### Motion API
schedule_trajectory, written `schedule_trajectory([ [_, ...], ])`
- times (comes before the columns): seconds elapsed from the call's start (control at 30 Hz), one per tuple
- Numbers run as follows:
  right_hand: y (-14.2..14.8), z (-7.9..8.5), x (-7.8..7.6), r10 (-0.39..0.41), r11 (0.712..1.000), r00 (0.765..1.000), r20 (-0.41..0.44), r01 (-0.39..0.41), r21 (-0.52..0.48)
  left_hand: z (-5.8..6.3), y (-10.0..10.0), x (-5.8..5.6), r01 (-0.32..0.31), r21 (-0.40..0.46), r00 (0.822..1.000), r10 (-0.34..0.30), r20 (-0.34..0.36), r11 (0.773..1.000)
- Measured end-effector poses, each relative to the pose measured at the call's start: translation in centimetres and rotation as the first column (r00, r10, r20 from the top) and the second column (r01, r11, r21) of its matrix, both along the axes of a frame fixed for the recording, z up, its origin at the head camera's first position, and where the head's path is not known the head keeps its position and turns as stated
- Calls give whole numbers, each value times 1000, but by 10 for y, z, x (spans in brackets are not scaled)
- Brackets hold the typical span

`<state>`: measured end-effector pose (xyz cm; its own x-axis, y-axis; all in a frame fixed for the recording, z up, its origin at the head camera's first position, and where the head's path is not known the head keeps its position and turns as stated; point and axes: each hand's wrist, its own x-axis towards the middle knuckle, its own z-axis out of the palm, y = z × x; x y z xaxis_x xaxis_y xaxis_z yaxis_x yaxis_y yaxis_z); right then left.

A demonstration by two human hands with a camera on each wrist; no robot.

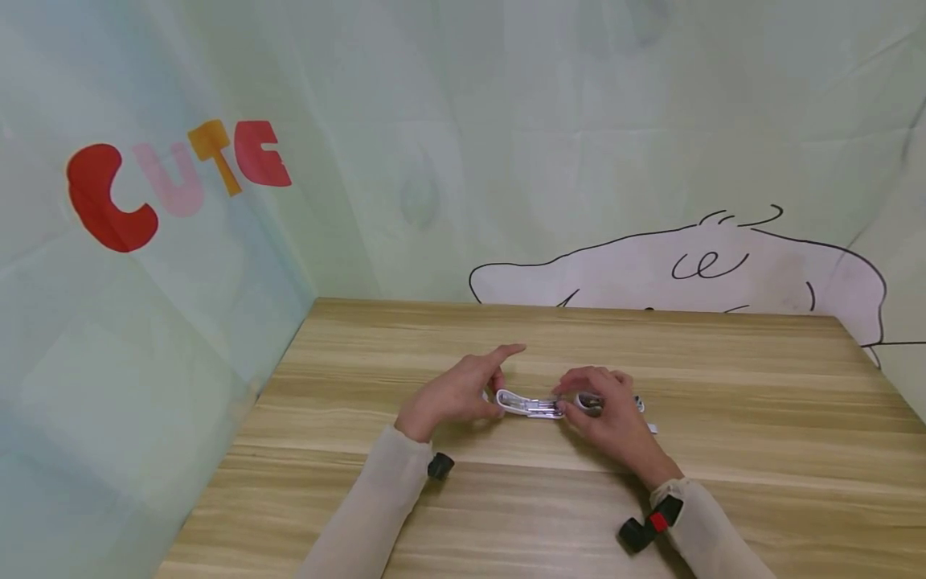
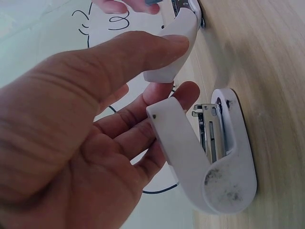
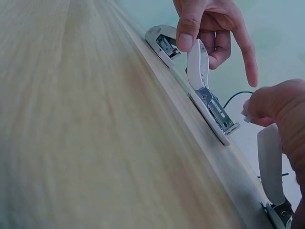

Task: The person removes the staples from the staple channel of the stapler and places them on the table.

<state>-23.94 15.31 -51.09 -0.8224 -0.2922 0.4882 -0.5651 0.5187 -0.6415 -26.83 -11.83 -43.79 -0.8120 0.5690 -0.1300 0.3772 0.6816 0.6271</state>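
Observation:
Three white staplers stand in a row on the wooden table. My left hand (image 1: 456, 394) pinches the raised top arm of the middle stapler (image 3: 198, 67), thumb on one side and fingers on the other. Its metal staple channel lies exposed over the base. My right hand (image 1: 611, 422) pinches a small grey piece (image 3: 246, 114) at the channel's end; its exact kind I cannot tell. Another stapler (image 2: 231, 188), smudged with dark marks, stands with its arm lifted by my left hand, mostly hidden in the head view. A third stapler (image 3: 270, 164) stands partly behind my right hand.
A small white piece (image 1: 653, 429) lies on the table (image 1: 550, 515) just right of my right hand. A fabric backdrop (image 1: 405, 121) with coloured letters and a line drawing rises along the table's back and left edges.

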Motion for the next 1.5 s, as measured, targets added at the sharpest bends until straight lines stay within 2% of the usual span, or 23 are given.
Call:
schedule_trajectory([
  [0.17,-2,3,4,29,1000,998,-54,-29,2,1,1,-1,-8,2,1000,8,11,1000],
  [0.33,-5,3,8,54,995,995,-78,-47,86,2,2,-1,-7,2,1000,7,16,1000],
  [0.6,-8,1,13,73,969,995,-61,-57,239,-1,1,1,-8,-4,1000,8,13,1000],
  [0.87,-9,0,15,69,963,996,-58,-51,265,1,2,3,-13,-15,1000,13,16,1000],
  [0.97,-8,-1,15,68,969,996,-60,-52,243,1,2,3,-12,-19,1000,13,13,1000],
  [1.07,-7,-2,14,62,983,995,-79,-47,176,1,2,2,-9,-20,1000,9,7,1000],
  [1.17,-5,-3,12,42,998,990,-132,-34,62,1,2,2,-11,-20,1000,12,6,1000],
  [1.3,-4,-2,10,-7,998,974,-225,-6,-57,0,3,1,-19,-23,1000,19,13,1000],
  [1.4,-4,-1,9,-22,997,970,-241,2,-83,1,1,1,-23,-10,1000,23,12,1000],
  [1.5,-5,0,10,-15,998,979,-202,1,-67,1,-5,2,-40,23,999,40,-3,999],
])
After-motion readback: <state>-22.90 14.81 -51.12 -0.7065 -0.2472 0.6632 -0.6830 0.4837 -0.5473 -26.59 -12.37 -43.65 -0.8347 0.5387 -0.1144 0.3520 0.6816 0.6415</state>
